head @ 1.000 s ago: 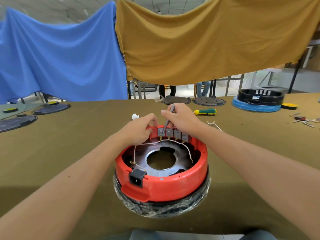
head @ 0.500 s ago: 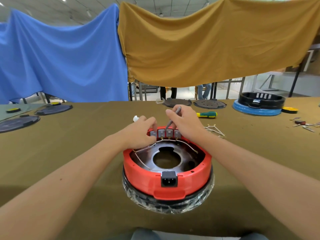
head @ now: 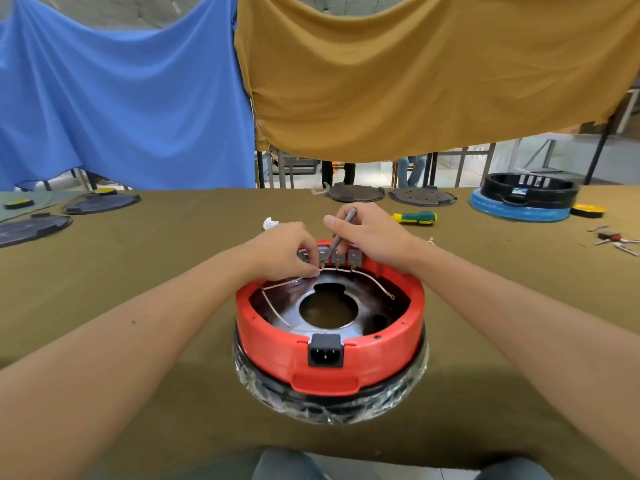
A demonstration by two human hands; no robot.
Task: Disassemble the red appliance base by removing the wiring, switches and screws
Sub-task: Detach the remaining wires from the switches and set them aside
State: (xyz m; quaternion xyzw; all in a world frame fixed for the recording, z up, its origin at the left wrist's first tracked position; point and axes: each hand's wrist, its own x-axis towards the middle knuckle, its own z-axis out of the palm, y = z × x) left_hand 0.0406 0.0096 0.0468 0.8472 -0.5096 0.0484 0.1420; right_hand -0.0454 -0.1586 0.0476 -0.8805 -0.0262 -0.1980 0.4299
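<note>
The red appliance base (head: 381,351) sits upside down on the table in front of me, its black power socket (head: 325,350) facing me. Several grey switches (head: 354,257) line the far inner rim, joined by thin white wires (head: 277,308) that run across the metal plate. My left hand (head: 287,251) pinches a wire end by the leftmost switches. My right hand (head: 370,233) grips a thin grey tool (head: 341,233) whose tip points down at the switch terminals.
A green and yellow screwdriver (head: 415,218) lies behind my right hand. A blue and black base (head: 523,199) stands at the far right, loose small parts (head: 613,239) beside it. Dark round plates (head: 355,194) lie at the back and far left. A white scrap (head: 270,224) sits behind my left hand.
The red base has turned so its power socket now faces me squarely. My left hand has shifted from the rim down onto the wire near the switches.
</note>
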